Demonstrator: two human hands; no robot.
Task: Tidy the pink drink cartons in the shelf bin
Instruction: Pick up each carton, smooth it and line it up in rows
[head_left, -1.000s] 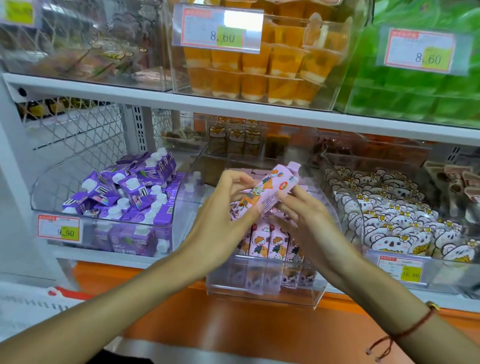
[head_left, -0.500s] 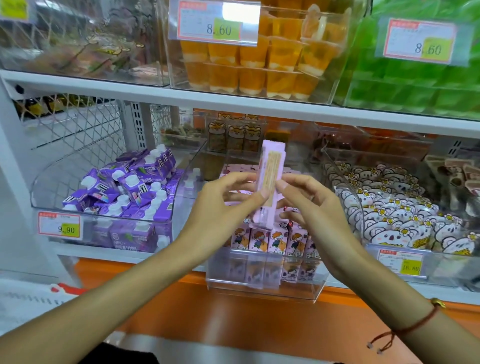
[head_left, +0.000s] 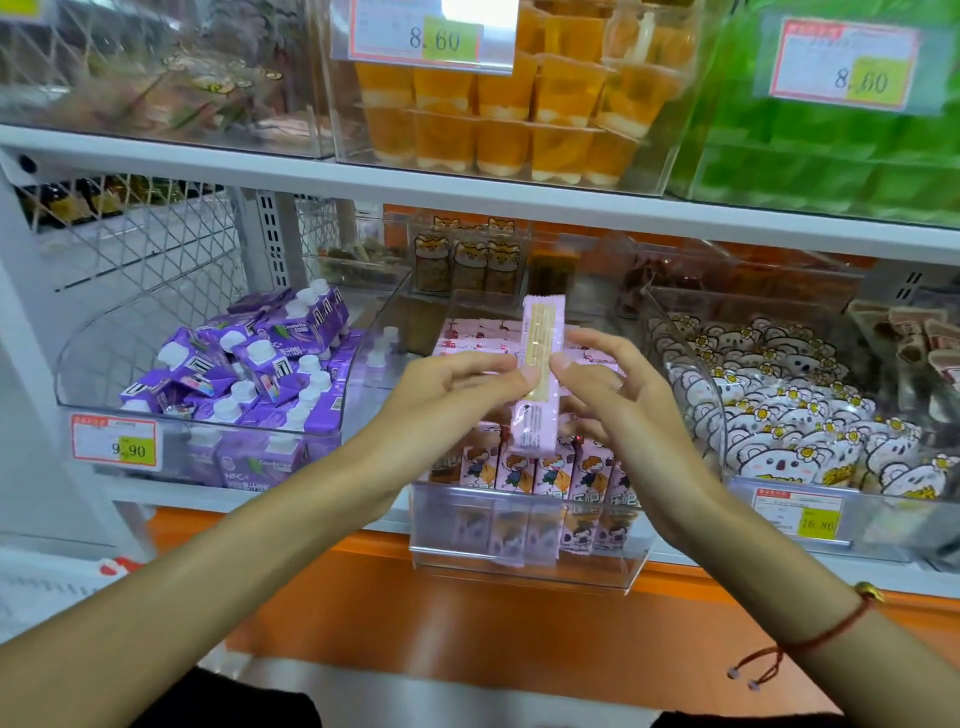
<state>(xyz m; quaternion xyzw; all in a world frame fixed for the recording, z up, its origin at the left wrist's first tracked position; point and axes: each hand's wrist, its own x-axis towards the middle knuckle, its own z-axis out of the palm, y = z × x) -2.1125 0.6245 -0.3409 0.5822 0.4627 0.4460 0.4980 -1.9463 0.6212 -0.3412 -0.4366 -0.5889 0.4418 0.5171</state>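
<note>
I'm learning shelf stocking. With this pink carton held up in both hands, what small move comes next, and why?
Probably lower the pink carton, pinched upright by the left hand and right hand, into the clear bin; the pink cartons there stand upright, and it hangs just above them.

Retail shop premises: white shelf (head_left: 467, 195) carrying clear bins (head_left: 524, 561) of packaged snacks and drinks, each fronted by printed price tags (head_left: 115, 443) reading 9.90, 8.60.

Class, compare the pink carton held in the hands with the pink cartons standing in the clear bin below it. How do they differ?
The held carton is pinched between left hand and right hand, above the bin; the binned cartons stand untouched in a row. The held carton shows its narrow printed side; the binned cartons show cartoon fronts. Both stand upright and are pink.
</note>
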